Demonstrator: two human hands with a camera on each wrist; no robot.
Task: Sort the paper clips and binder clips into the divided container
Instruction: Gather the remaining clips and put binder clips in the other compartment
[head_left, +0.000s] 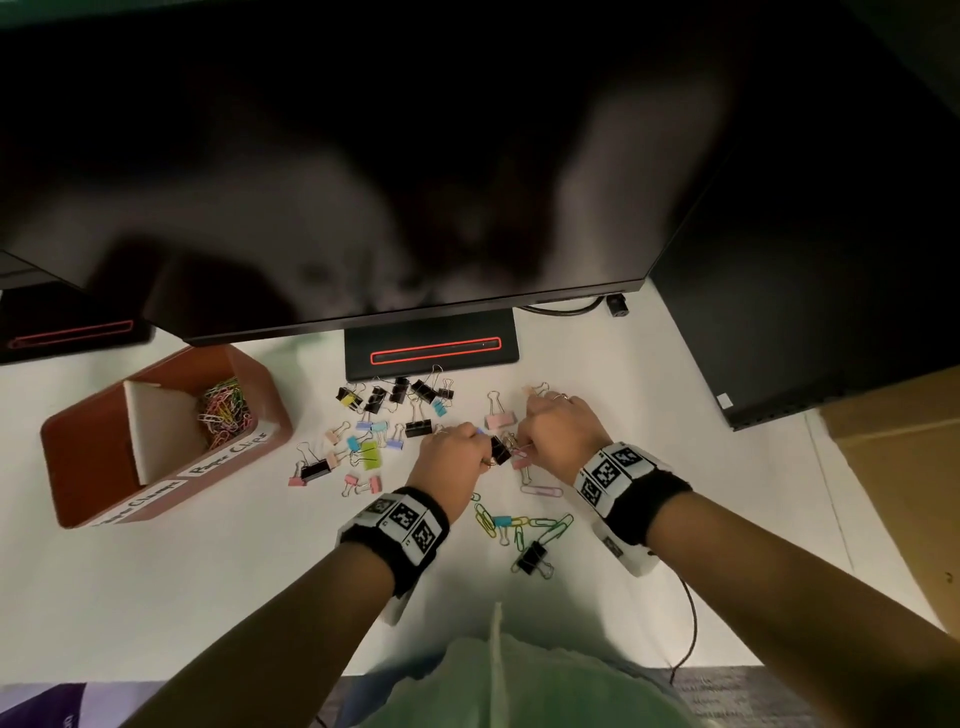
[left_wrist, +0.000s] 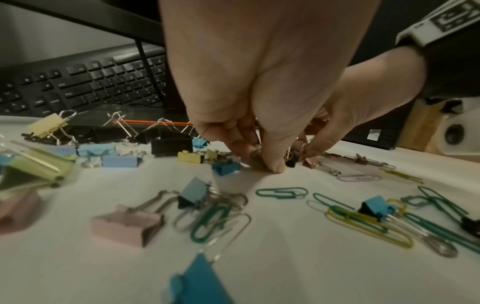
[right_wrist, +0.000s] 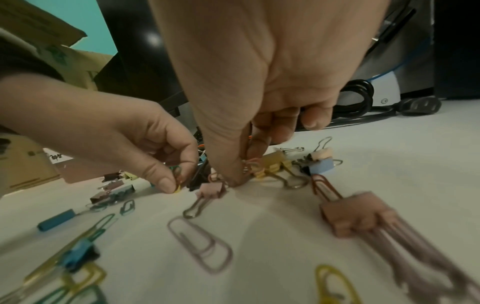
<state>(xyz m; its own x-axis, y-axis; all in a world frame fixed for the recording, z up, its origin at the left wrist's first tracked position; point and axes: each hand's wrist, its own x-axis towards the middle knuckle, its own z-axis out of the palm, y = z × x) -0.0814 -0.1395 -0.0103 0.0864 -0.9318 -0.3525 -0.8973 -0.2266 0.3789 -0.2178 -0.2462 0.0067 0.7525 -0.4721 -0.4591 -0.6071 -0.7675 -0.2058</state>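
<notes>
A red-brown divided container (head_left: 88, 457) stands at the left, with coloured paper clips (head_left: 226, 410) in its far compartment; the near one looks bare. Both hands meet over the loose pile at mid table. My left hand (head_left: 480, 452) pinches a few coloured paper clips (right_wrist: 178, 179) between thumb and forefinger, its fingertips (left_wrist: 271, 164) down on the table. My right hand (head_left: 527, 441) pinches pinkish paper clips (right_wrist: 250, 164) the same way. A black binder clip (head_left: 501, 449) lies between the hands. Several binder clips (head_left: 395, 395) lie to the left, and loose paper clips (head_left: 519, 525) in front.
A dark monitor (head_left: 363, 182) overhangs the table, its stand base (head_left: 431, 353) just behind the clips. A keyboard (left_wrist: 78, 86) sits behind. A black computer case (head_left: 831, 338) and a cardboard box (head_left: 904, 467) are at the right. A cable (head_left: 691, 623) trails from my right wrist.
</notes>
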